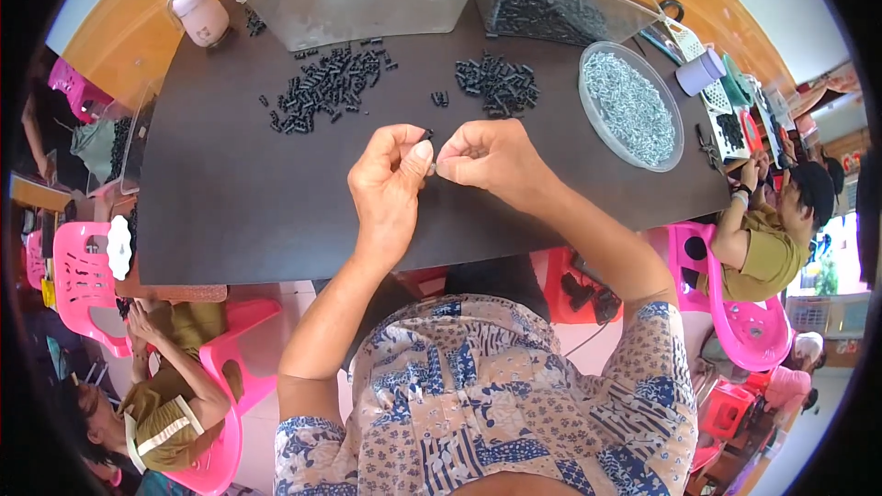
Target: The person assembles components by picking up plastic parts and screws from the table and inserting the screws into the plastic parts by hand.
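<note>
Over the dark table [248, 211] my two hands meet, fingertips close together. My left hand [386, 179] pinches a small black plastic piece [426, 135] between thumb and fingers; its tip shows above the thumb. My right hand [501, 158] is closed in a pinch beside it, and what its fingertips hold is too small to make out. Beyond the hands lie a large pile of short black plastic pieces [331, 87] and a smaller pile of similar pieces [501, 84]. A few loose black pieces [440, 99] lie between the piles.
Right of the piles stands a round clear tub [678, 142] of small silvery metal pieces. Along the back are a translucent bin [367, 14] and a bin of black pieces [551, 5]. A pink jar [198, 14] and a lavender cup [701, 72] stand near the corners. People sit on both sides.
</note>
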`<state>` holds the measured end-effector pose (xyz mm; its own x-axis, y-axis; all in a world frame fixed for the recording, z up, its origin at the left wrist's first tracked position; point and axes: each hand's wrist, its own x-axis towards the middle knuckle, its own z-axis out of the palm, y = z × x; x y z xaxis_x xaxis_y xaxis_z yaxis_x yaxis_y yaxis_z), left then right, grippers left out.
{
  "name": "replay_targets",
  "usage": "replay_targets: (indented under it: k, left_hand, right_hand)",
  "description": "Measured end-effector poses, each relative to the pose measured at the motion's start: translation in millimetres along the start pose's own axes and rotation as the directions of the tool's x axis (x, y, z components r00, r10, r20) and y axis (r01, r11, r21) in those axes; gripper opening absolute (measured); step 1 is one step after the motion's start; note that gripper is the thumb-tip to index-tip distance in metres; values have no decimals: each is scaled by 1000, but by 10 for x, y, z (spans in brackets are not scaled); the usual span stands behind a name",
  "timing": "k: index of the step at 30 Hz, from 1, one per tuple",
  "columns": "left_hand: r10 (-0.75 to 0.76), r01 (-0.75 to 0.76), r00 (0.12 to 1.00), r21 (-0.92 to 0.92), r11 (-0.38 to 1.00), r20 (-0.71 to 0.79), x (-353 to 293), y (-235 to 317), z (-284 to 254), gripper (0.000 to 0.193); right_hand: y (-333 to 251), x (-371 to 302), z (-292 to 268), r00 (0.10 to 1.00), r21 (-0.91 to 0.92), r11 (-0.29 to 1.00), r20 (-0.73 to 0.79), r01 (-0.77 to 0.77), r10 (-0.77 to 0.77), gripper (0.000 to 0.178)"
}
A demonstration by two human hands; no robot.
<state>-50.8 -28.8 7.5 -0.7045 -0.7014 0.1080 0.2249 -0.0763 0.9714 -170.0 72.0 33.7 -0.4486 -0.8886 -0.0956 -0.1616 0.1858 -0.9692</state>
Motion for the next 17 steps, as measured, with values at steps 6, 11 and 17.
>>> replay_targets:
  k: [6, 11, 17]
  left_hand:
    - [-54, 55, 997, 22, 998, -50, 14, -4, -37, 12]
    - [-174, 171, 984, -82, 982, -33, 40, 87, -60, 11]
    - [-318, 306, 948, -236, 922, -13, 43, 30, -116, 11]
  right_hand:
    - [21, -48, 123, 968, -245, 946, -81, 213, -239, 8]
    - [37, -54, 155, 806, -525, 698, -38, 486, -590, 6]
    - [31, -89, 164, 995, -60, 998, -90, 25, -31, 6]
